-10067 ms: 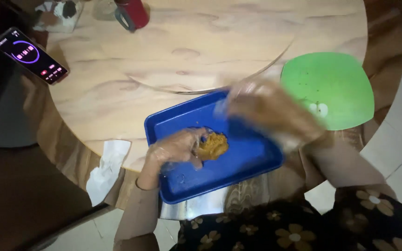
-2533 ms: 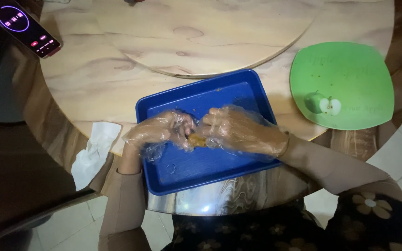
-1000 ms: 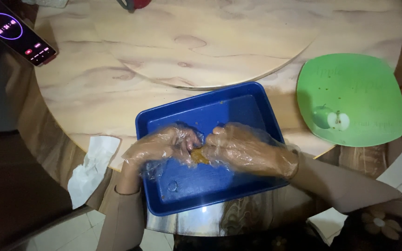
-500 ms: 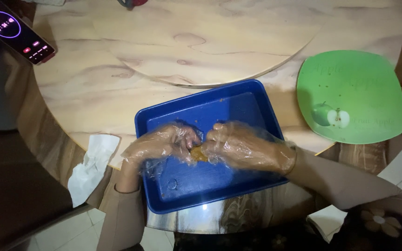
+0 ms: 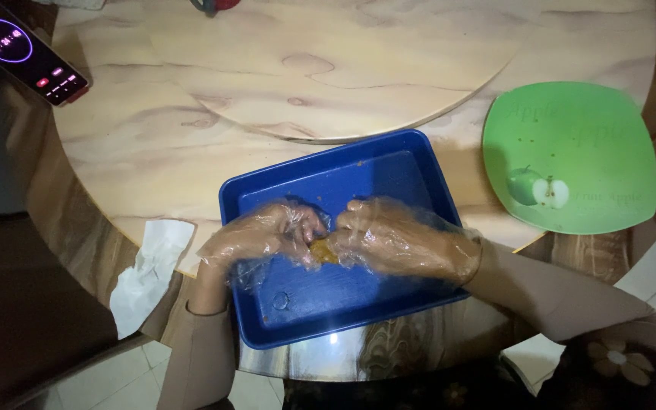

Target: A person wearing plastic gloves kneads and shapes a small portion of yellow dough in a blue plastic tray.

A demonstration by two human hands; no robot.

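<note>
Gloves of thin clear plastic were worn on both hands. The left hand (image 5: 263,239) and the right hand (image 5: 400,239) were brought close together over the middle of a blue tray (image 5: 389,163). A small orange-brown lump (image 5: 323,250) of soft food was held between them. The fingers (image 5: 305,224) of the left hand were curled in and pinched on the lump from one side. The fingers (image 5: 354,228) of the right hand were bent and pressed on it from the other side. So the lump was gripped by both hands at once, right at the fingertips and just above the tray floor. Most of it was hidden under the gloves, so its shape could not be told.

It was judged that the lump was being squeezed or pulled apart by hand. For such work, a soft but steady pinch would be needed, and the lump would best be kept over the tray, so that bits are caught there. A few small crumbs were seen on the tray floor.

The tray was set at the near edge of a pale wooden desk (image 5: 153,152). A round wooden board (image 5: 343,68) was seen behind it. A green plate (image 5: 571,129) was placed to the right, well apart from the hands. A white tissue (image 5: 149,273) was draped over the desk edge on the left. A phone (image 5: 28,53) with a lit screen was laid far off at the left corner.
</note>
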